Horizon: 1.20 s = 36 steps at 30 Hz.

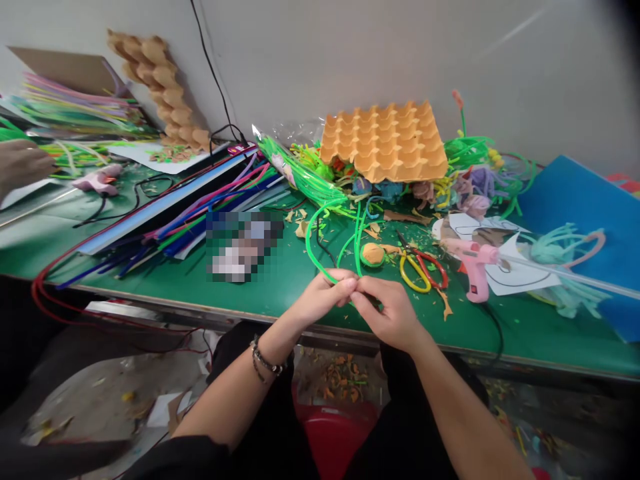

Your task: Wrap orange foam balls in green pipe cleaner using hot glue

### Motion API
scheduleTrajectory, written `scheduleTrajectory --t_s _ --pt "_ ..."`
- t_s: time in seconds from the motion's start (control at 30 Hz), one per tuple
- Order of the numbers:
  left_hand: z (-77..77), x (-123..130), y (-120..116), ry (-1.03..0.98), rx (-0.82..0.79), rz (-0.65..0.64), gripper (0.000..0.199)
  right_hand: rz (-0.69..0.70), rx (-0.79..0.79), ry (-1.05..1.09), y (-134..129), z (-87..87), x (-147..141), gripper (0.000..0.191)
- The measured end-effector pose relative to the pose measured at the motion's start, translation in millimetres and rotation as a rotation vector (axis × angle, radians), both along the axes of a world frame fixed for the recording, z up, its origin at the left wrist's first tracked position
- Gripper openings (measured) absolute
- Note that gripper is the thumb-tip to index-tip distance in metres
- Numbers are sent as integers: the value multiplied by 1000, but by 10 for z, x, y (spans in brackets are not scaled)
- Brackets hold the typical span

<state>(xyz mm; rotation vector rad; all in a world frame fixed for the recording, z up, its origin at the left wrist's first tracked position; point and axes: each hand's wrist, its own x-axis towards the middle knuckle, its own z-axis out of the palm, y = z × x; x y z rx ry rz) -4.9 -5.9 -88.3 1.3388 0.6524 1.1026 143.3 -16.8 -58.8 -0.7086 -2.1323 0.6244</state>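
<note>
My left hand (pixel 325 293) is closed, pinching a bright green pipe cleaner (pixel 311 243) that curves up and away over the table edge. Its fingertips meet those of my right hand (pixel 389 308), also closed, where more green stems (pixel 358 233) run in. The exact spot between the fingers is hidden. Just beyond the hands lies a small ball of carton pulp (pixel 373 253) with green at its base. Scissors with one yellow and one red handle (pixel 423 270) rest right of it. A pink glue gun (pixel 475 263) stands farther right.
An orange egg tray (pixel 385 143) sits on piled coloured stems at the back. Bundled pipe cleaners (pixel 200 210) lie left, near a blurred-out object (pixel 245 247). A blue board (pixel 575 220) is at right. Another person's hand (pixel 23 167) shows at far left, by another glue gun (pixel 97 180).
</note>
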Motion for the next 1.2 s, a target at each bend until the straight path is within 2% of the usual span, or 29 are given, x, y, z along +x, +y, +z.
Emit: scheduleTrajectory --t_s 0.27,0.53,0.67,0.93,1.07,1.2 --pt "-10 -30 35 14 96 46 63 47 -81 24 5 28 6 22" --pt "-11 -145 30 84 163 -91 61 203 -139 49 -27 79 1 21" --pt "-4 -139 29 101 185 -106 69 182 -116 70 -12 78 -17 21" --pt "-12 -88 33 88 282 13 65 129 -122 48 0 53 8 19" --pt "-9 -83 34 58 321 -9 70 151 -116 46 -31 72 -11 17" --pt "-22 -111 38 59 294 -50 67 109 -92 52 -35 72 -13 19"
